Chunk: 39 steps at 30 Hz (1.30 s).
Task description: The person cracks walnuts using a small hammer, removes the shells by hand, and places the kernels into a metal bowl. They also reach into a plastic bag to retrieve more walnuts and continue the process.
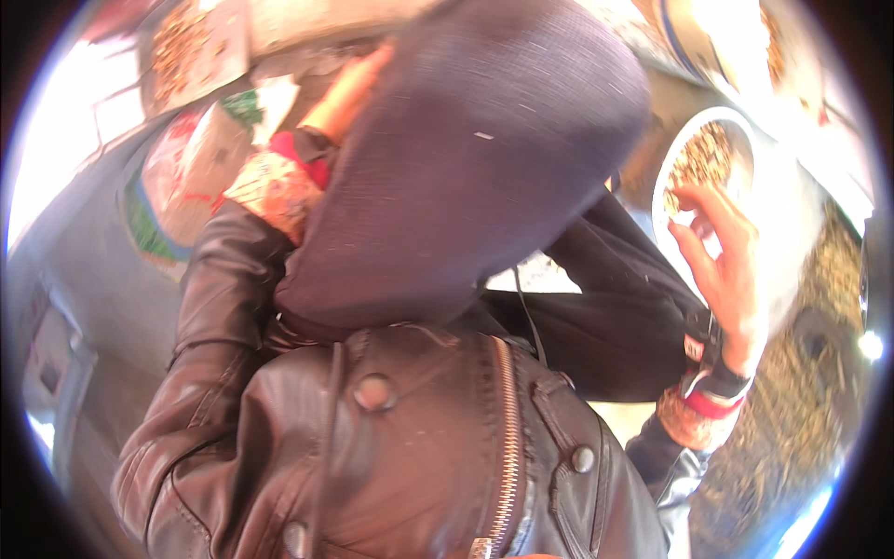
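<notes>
Over the rim of a white bucket (663, 177) at the right is my right hand (731, 252). Its thumb and forefinger curve toward each other with a gap between the tips, and nothing shows between them. Small tan-brown pieces (700, 156), like nuts or seeds in shells, lie inside the bucket. My left hand (358, 84) reaches forward at the upper left, past my raised knee (484, 140) in dark cloth. That knee hides its fingers and anything they may touch.
A white sack with red and green print (191, 172) lies left of my left arm. Similar brown pieces cover a pale tray or sheet (228, 47) at the far left. A large round container (694, 37) stands at the far right. Dry straw-like litter (792, 410) covers ground at right.
</notes>
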Tool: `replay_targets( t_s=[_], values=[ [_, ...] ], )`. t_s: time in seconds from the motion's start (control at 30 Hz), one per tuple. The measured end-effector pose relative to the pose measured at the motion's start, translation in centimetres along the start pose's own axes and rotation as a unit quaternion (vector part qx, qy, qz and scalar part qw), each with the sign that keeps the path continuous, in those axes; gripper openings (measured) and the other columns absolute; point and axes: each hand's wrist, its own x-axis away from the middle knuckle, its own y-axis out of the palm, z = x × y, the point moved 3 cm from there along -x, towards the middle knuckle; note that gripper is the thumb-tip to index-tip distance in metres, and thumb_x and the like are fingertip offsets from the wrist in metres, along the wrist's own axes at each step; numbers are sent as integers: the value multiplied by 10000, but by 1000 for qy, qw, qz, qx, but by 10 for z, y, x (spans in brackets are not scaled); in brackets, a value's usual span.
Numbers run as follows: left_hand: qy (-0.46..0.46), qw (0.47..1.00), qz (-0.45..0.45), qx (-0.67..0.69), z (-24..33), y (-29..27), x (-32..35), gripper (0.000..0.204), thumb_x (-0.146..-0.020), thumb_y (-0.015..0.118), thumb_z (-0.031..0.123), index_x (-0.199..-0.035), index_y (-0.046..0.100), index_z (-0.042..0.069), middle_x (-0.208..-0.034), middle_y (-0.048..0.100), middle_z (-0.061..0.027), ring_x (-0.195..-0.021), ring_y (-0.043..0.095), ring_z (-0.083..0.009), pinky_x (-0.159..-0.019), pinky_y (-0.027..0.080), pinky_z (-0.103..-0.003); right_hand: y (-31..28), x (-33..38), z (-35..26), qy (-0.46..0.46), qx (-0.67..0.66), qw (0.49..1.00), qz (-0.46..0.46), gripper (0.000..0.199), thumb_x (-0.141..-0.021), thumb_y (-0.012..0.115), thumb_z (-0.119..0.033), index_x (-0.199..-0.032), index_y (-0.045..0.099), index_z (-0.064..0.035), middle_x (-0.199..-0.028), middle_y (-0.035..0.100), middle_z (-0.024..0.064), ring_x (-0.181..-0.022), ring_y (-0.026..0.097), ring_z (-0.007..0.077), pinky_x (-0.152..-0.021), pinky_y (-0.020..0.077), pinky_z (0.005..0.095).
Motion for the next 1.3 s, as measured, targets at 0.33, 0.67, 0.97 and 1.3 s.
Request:
replay_targets(
  t_s=[0.33,0.67,0.97,1.3],
  values=[
    [149,914,-139,-351,102,23,46,440,-892,563,326,-1097,519,-60,-1332,452,-137,-1186,475,-313,-953,435,-415,9,13,53,-96,-95,990,39,221,-778,632,-69,-994,603,-34,-787,586,51,-607,518,113,-564,435,259],
    [238,890,-143,-362,219,100,114,358,-914,505,185,-1197,531,-33,-1245,544,-159,-1102,536,-194,-942,427,-310,51,25,190,120,-237,958,-111,295,-861,599,-158,-1150,579,-100,-926,602,-22,-744,548,41,-633,442,201],
    [153,723,-372,-562,51,239,11,264,-901,578,250,-1102,582,79,-909,612,-34,-821,575,-120,-705,468,-251,244,-34,250,48,-190,968,157,397,-799,663,-239,-1091,548,3,-940,648,162,-904,625,282,-804,490,366],
    [284,576,-137,-754,-91,249,-79,346,-779,667,314,-1023,613,74,-987,582,-127,-905,601,-310,-773,490,-397,308,-114,288,108,-530,834,108,427,-833,652,-295,-1154,543,-36,-869,616,65,-796,582,146,-725,464,286]
  ],
)
